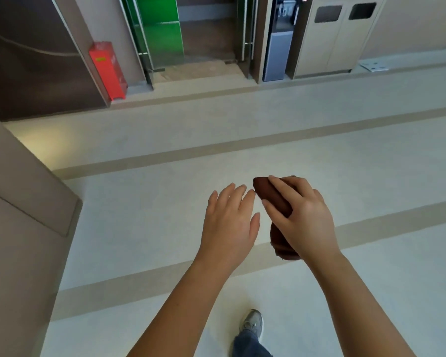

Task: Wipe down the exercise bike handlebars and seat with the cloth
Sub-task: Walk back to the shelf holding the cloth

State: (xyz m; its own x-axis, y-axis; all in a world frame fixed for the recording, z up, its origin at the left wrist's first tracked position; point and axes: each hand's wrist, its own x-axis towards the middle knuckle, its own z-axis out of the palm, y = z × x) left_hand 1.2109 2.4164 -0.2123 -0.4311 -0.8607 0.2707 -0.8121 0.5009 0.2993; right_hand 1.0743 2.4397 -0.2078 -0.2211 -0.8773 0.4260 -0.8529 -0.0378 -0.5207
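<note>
A bunched dark brown cloth is in my right hand, whose fingers curl over it at chest height above the floor. One end of the cloth pokes out past my fingertips and another hangs below my palm. My left hand hovers just left of the cloth with straight, slightly spread fingers, holding nothing. No exercise bike, handlebars or seat appear in this view.
I stand on a pale floor with beige stripes. Ahead are a red box, green glass panels, a water dispenser and twin waste bins. A beige wall or cabinet stands close at my left. My shoe is below.
</note>
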